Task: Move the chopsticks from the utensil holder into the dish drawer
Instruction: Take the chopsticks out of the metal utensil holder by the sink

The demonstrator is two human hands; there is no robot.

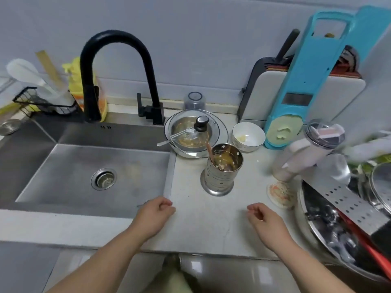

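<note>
A perforated steel utensil holder [221, 173] stands upright on the pale counter, just right of the sink. A brown chopstick [210, 152] leans out of it toward the upper left; other ends lie low inside. My left hand [155, 216] hovers over the counter's front edge, below and left of the holder, fingers loosely curled, holding nothing. My right hand [265, 219] sits below and right of the holder, fingers also loosely curled and empty. No dish drawer is in view.
A steel sink [63, 166] with a black tap [118, 75] fills the left. Behind the holder are a lidded pan [196, 133] and a white bowl [248, 136]. A tumbler [304, 153], steel basins [342, 229] and a cutting board rack [302, 96] crowd the right.
</note>
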